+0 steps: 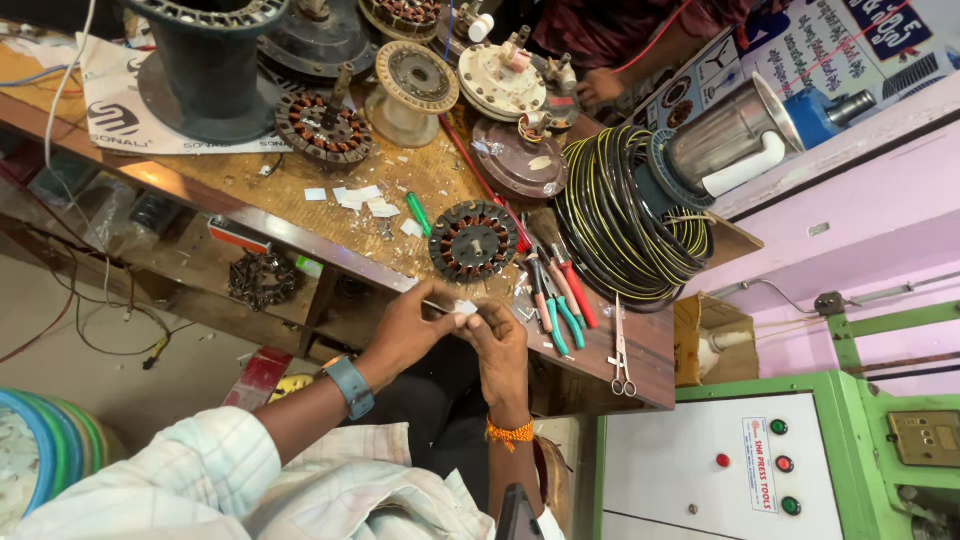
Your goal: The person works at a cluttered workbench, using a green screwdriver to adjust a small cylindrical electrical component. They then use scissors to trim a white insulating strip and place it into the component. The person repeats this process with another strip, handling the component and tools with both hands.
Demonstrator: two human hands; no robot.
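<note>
Fingertips of the left hand and right hand pinch closed on a small white paper slip held between them at the workbench edge, just below the wound stator, with pliers and scissors to the right.

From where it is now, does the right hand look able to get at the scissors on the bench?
Probably yes: the right hand pinches a small white piece, and the scissors lie close to its right with bare bench between.
</note>
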